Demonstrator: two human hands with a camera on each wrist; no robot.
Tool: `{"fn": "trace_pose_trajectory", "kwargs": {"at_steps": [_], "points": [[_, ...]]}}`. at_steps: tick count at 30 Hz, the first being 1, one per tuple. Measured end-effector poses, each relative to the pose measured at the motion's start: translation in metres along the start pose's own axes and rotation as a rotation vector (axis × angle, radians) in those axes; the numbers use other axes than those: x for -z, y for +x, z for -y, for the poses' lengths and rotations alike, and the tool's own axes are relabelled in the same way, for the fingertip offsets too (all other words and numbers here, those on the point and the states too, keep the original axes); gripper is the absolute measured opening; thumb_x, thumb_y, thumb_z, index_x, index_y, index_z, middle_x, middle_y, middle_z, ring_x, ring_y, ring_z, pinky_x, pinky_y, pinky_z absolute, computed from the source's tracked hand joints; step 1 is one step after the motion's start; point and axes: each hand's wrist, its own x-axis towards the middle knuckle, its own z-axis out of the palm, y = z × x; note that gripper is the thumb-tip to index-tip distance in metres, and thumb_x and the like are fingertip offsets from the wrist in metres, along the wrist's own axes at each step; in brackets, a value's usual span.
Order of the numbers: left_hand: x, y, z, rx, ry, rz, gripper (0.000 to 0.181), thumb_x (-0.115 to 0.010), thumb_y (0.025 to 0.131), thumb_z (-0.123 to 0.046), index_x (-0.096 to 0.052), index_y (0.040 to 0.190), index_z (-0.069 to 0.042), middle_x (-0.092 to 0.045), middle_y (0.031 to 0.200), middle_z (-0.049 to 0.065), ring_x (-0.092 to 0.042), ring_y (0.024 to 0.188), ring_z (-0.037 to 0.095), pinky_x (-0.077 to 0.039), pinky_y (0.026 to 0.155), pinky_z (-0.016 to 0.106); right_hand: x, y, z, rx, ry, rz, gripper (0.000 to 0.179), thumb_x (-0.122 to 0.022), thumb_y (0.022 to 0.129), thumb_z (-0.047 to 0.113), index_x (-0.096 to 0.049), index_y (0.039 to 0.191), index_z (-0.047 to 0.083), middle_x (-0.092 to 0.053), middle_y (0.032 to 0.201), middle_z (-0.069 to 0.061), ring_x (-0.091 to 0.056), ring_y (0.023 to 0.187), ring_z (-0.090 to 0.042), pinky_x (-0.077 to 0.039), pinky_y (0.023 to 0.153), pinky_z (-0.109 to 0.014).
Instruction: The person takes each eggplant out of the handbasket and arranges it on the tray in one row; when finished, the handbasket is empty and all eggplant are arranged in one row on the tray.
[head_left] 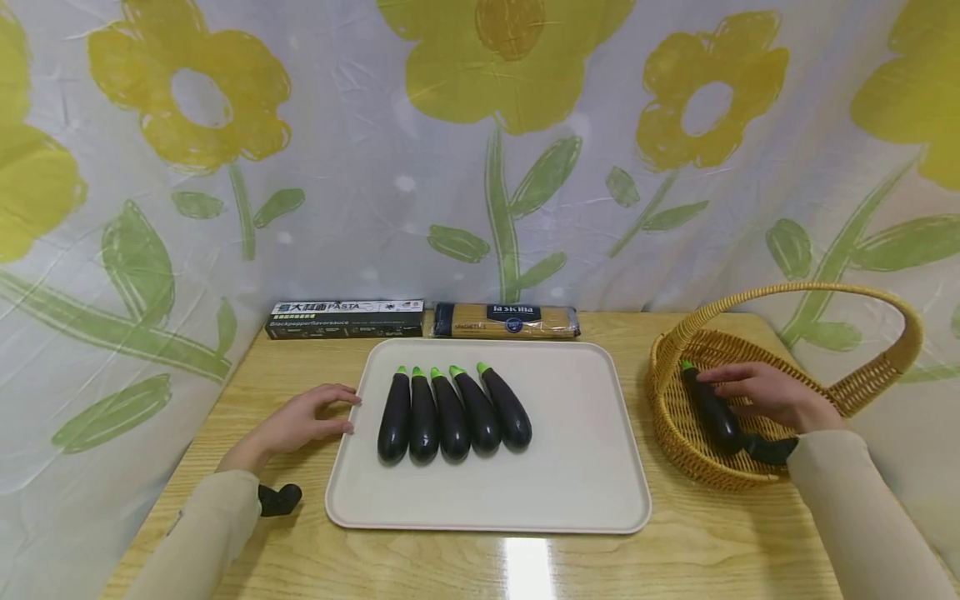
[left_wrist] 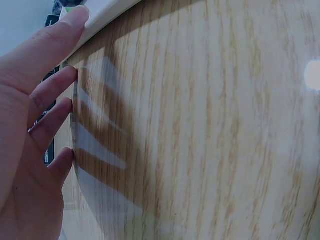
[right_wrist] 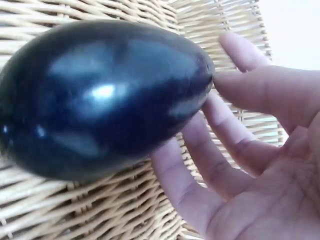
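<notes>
Inside the wicker basket lies a dark eggplant with a green tip. My right hand reaches over it from the right. The right wrist view shows the thumb at one end of the eggplant, with loosely spread fingers alongside; their tips are partly hidden behind it. At the left edge of the white tray, my left hand holds nothing, its fingertips right at the rim. Several eggplants lie side by side on the tray, green ends pointing away from me.
Behind the tray, a black pasta box and a spaghetti packet lie against the flowered curtain. The basket's tall handle arches above the right hand. Wooden tabletop surrounds the tray.
</notes>
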Motion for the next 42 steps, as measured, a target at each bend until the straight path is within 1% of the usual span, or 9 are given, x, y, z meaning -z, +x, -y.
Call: {"fn": "trace_pose_trajectory", "kwargs": {"at_steps": [5, 11, 15, 17, 22, 26, 30, 36, 42], "points": [[0.000, -0.001, -0.001, 0.000, -0.003, 0.000, 0.038, -0.073, 0.090, -0.027, -0.065, 0.123, -0.009, -0.053, 0.136, 0.020, -0.042, 0.131, 0.044, -0.030, 0.109, 0.062, 0.002, 0.001, -0.003, -0.025, -0.017, 0.032, 0.044, -0.053, 0.102, 0.014, -0.046, 0.138, -0.009, -0.057, 0.128, -0.002, -0.059, 0.099, -0.010, -0.055, 0.083, -0.034], [0.000, -0.001, -0.001, -0.014, -0.008, -0.002, 0.038, -0.072, 0.090, -0.025, -0.065, 0.123, -0.008, -0.053, 0.136, 0.020, -0.043, 0.130, 0.044, -0.030, 0.108, 0.062, 0.002, 0.002, -0.006, 0.000, -0.059, 0.059, 0.054, -0.058, 0.100, 0.017, -0.038, 0.142, -0.010, -0.037, 0.145, -0.030, -0.058, 0.106, -0.008, -0.053, 0.088, -0.035], [0.000, 0.000, 0.000, -0.016, -0.009, -0.005, 0.037, -0.073, 0.090, -0.025, -0.065, 0.122, -0.008, -0.054, 0.135, 0.021, -0.043, 0.130, 0.044, -0.030, 0.108, 0.062, 0.000, 0.002, -0.005, 0.025, -0.021, 0.077, 0.052, -0.057, 0.100, 0.015, -0.038, 0.143, -0.008, -0.027, 0.147, -0.036, -0.058, 0.108, -0.010, -0.054, 0.089, -0.037], [0.000, -0.001, 0.000, -0.019, -0.004, -0.008, 0.037, -0.073, 0.089, -0.025, -0.065, 0.122, -0.008, -0.054, 0.135, 0.021, -0.043, 0.129, 0.044, -0.030, 0.108, 0.062, 0.000, 0.002, -0.005, 0.047, 0.004, 0.095, 0.050, -0.055, 0.100, 0.013, -0.038, 0.144, -0.006, -0.030, 0.146, -0.032, -0.058, 0.109, -0.010, -0.054, 0.090, -0.037], [-0.001, -0.001, 0.001, -0.019, 0.002, -0.010, 0.037, -0.073, 0.089, -0.025, -0.066, 0.122, -0.009, -0.055, 0.135, 0.020, -0.044, 0.129, 0.044, -0.030, 0.108, 0.062, 0.001, 0.000, -0.008, 0.089, 0.027, 0.107, 0.045, -0.052, 0.101, 0.007, -0.041, 0.143, -0.006, -0.048, 0.137, -0.009, -0.059, 0.109, -0.014, -0.055, 0.090, -0.039], [0.000, 0.000, 0.000, -0.006, -0.003, -0.005, 0.038, -0.073, 0.089, -0.027, -0.065, 0.123, -0.009, -0.054, 0.136, 0.020, -0.043, 0.130, 0.044, -0.030, 0.109, 0.062, 0.006, -0.003, -0.011, 0.058, 0.003, 0.072, 0.040, -0.050, 0.101, 0.007, -0.047, 0.139, -0.007, -0.051, 0.134, -0.010, -0.060, 0.105, -0.016, -0.056, 0.088, -0.040], [0.000, 0.001, 0.001, -0.005, 0.002, -0.004, 0.039, -0.073, 0.090, -0.027, -0.065, 0.123, -0.010, -0.054, 0.136, 0.019, -0.043, 0.130, 0.044, -0.030, 0.109, 0.062, 0.007, -0.005, -0.012, 0.015, -0.005, 0.052, 0.044, -0.053, 0.101, 0.013, -0.046, 0.140, -0.006, -0.047, 0.139, -0.017, -0.061, 0.104, -0.016, -0.056, 0.086, -0.040], [0.000, 0.002, 0.001, -0.016, 0.003, -0.006, 0.039, -0.073, 0.089, -0.027, -0.065, 0.123, -0.010, -0.055, 0.135, 0.019, -0.043, 0.130, 0.043, -0.030, 0.108, 0.062, 0.003, -0.008, -0.008, -0.007, -0.042, 0.068, 0.054, -0.058, 0.099, 0.017, -0.038, 0.146, -0.001, -0.027, 0.148, -0.034, -0.057, 0.110, -0.013, -0.053, 0.088, -0.038], [0.000, 0.001, 0.003, -0.027, 0.012, -0.008, 0.039, -0.073, 0.090, -0.027, -0.065, 0.123, -0.009, -0.055, 0.134, 0.019, -0.044, 0.129, 0.043, -0.031, 0.108, 0.061, 0.000, -0.009, -0.003, -0.028, -0.086, 0.061, 0.052, -0.058, 0.099, 0.018, -0.041, 0.144, -0.003, -0.025, 0.148, -0.036, -0.047, 0.122, -0.028, -0.053, 0.087, -0.040]]}}
